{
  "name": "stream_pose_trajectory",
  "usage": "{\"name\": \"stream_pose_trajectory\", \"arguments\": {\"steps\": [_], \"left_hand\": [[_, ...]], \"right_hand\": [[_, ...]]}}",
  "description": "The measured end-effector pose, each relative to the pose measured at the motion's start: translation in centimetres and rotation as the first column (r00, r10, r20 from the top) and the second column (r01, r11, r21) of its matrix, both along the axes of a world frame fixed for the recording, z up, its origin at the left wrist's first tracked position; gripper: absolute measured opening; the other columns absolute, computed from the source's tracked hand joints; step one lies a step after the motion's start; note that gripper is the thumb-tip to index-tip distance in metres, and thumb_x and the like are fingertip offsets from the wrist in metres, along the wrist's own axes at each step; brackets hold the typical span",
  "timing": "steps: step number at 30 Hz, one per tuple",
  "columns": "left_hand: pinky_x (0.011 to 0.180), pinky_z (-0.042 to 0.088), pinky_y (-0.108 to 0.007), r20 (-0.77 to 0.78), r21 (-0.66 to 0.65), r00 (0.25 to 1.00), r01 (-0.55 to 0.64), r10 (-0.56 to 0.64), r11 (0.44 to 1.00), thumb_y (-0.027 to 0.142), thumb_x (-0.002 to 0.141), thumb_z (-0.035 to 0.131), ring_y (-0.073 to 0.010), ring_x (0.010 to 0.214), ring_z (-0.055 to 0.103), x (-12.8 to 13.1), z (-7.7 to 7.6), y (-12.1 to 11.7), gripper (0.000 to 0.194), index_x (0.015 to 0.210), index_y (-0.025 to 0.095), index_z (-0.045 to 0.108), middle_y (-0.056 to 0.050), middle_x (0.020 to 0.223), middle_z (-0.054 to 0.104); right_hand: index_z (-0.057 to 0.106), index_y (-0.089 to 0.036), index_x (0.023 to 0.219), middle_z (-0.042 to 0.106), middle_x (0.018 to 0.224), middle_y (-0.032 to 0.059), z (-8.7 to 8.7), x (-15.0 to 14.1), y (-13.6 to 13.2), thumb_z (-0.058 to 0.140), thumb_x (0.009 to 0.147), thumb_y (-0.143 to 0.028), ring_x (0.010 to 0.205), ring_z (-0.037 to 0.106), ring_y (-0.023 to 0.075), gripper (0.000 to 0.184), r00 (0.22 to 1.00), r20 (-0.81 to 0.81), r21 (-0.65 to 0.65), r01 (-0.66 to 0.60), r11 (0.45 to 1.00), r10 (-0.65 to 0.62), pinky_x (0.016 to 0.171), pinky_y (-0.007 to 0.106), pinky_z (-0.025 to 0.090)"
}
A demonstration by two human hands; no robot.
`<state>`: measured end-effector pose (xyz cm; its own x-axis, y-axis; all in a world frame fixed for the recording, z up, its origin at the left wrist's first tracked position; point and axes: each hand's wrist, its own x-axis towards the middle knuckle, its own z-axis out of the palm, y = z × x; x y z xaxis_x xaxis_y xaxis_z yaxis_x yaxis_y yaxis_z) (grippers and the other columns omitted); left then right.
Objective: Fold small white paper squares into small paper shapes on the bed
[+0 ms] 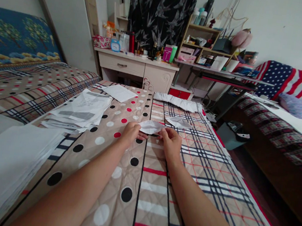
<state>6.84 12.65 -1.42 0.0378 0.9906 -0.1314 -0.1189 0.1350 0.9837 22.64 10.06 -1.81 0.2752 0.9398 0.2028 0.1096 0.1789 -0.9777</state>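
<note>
My left hand (131,134) and right hand (171,143) each pinch one end of the folded paper (151,127), over the dotted, striped bedspread (155,187). Print on the paper stack (81,109) leftward is too small to read.

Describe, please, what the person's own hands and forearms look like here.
The left hand and right hand are ungloved. The left forearm and right forearm are bare too, with no sleeve, watch or bracelet showing.
</note>
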Motion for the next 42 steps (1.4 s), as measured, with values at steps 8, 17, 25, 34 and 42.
{"name": "stream_pose_trajectory", "arguments": {"steps": [8,17,25,34,42], "left_hand": [[0.053,0.052,-0.030,0.007,-0.022,1.000,0.024,-0.024,0.999,0.037,0.084,0.049,-0.0215,0.055,0.067,0.0,0.6,-0.1,0.030,0.089,0.010,0.061,-0.010,0.068,0.068],[0.049,0.050,-0.026,0.064,-0.034,0.998,0.030,-0.028,0.999,0.050,0.090,0.043,-0.0190,0.051,0.065,-0.3,0.1,0.3,0.046,0.087,0.008,0.061,-0.013,0.066,0.068],[0.048,0.050,-0.025,0.299,-0.079,0.954,0.016,0.008,0.997,0.049,0.092,0.039,-0.0154,0.051,0.062,-1.0,0.5,0.7,0.044,0.093,0.011,0.062,-0.011,0.073,0.069],[0.050,0.048,-0.024,0.241,0.022,0.970,-0.015,0.009,1.000,0.055,0.090,0.040,-0.0159,0.055,0.064,-0.8,0.0,0.4,0.051,0.095,0.010,0.065,-0.012,0.076,0.070],[0.051,0.049,-0.027,0.084,0.102,0.995,0.050,-0.058,0.994,0.066,0.085,0.041,-0.0205,0.061,0.067,-0.6,-0.5,0.1,0.067,0.104,0.008,0.068,-0.014,0.078,0.072]], "right_hand": [[0.062,-0.016,0.074,0.068,0.067,0.0049,-0.3,0.3,0.4,0.059,0.078,-0.047,0.054,0.062,0.0166,0.032,0.999,0.043,-0.007,0.024,1.000,-0.024,0.049,0.026,0.046],[0.065,-0.016,0.073,0.068,0.066,0.0052,0.2,0.0,-0.1,0.063,0.076,-0.052,0.052,0.059,0.0154,0.036,0.999,0.032,0.022,0.013,1.000,-0.014,0.050,0.027,0.046],[0.066,-0.022,0.098,0.070,0.083,0.0046,-0.1,-0.7,-0.8,0.065,0.079,-0.041,0.070,0.064,0.0184,0.027,0.994,0.077,0.177,-0.090,0.980,0.077,0.065,0.031,0.052],[0.060,-0.022,0.114,0.061,0.114,0.0099,1.2,-0.4,-1.6,0.060,0.082,-0.031,0.103,0.058,0.0251,0.034,0.869,0.445,0.447,-0.006,0.895,-0.216,0.086,0.041,0.049],[0.068,-0.027,0.092,0.046,0.140,0.0036,1.5,-0.8,-1.7,0.062,0.082,-0.021,0.132,0.036,0.0304,0.013,0.594,0.674,0.589,-0.072,0.805,-0.440,0.106,0.051,0.031]]}}
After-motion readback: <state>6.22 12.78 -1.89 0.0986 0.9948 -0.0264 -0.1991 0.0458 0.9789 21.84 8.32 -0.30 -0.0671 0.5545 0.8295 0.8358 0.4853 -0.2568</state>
